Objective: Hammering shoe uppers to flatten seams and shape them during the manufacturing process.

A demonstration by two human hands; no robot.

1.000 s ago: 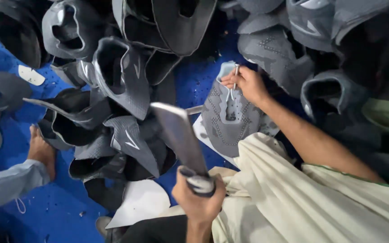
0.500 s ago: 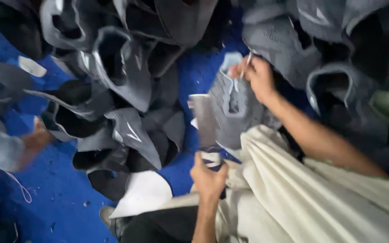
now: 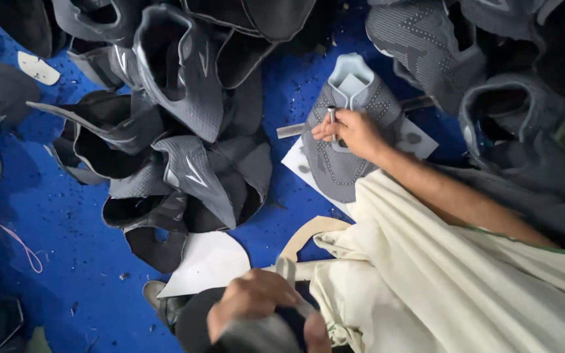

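My right hand [image 3: 354,131] pinches a small metal punch [image 3: 331,116] upright on a grey knit shoe upper [image 3: 335,163]. The upper has a pale blue tongue and lies on a white board [image 3: 420,140] over the blue surface. My left hand [image 3: 253,307] is low at the bottom edge, closed around the wrapped handle of a flat metal bar [image 3: 263,335]. Most of that bar is hidden. My cream sleeve and garment [image 3: 459,274] fill the lower right.
A heap of grey and black shoe uppers [image 3: 178,131] lies left of the board, with more uppers [image 3: 439,46] at the top right. A second metal bar [image 3: 290,130] sticks out from under the worked upper. White and tan cut-out pieces [image 3: 207,261] lie near my left hand.
The flat bar, raised a second ago, has come down towards the bottom edge with my left hand. My right hand now holds the punch on the upper. Another person's hand at the left has left view.
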